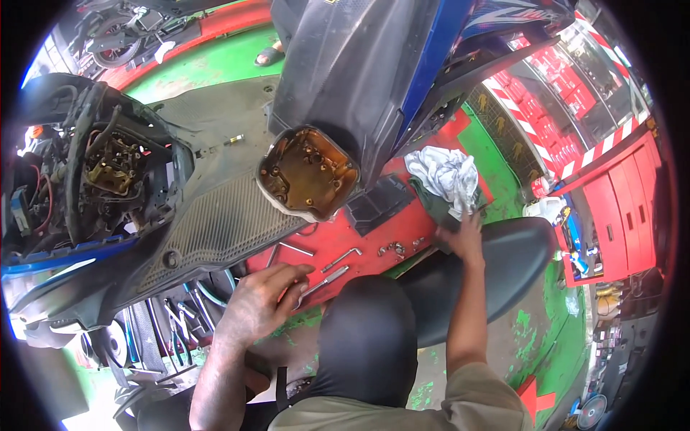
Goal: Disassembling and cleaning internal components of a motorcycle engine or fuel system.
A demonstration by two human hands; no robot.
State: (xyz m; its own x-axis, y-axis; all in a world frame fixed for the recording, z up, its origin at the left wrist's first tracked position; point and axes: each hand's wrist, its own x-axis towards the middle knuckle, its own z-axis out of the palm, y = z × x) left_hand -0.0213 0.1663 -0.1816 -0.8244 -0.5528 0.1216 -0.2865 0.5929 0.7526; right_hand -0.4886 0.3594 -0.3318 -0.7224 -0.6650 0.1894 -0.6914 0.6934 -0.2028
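Note:
My left hand (267, 298) hovers near the floorboard's edge with its fingers apart and nothing seen in it. Just past its fingertips, a silver ratchet-like tool (327, 280) and an L-shaped wrench (343, 260) lie on a red surface. At the right, my right hand (463, 237) reaches out, thumb and fingers spread, its fingertips at the lower end of a crumpled white cloth (442, 172). An oily metal engine cover (309, 174), hollow side up, rests on the scooter's ribbed floorboard (215, 223).
An exposed engine (115, 169) sits in the scooter frame at the left. Several pliers (176, 327) lie below the floorboard. Small bolts (395, 248) are scattered on the red surface (374, 269). A black seat (496, 273) lies beneath my right forearm. A red cabinet (622, 212) stands far right.

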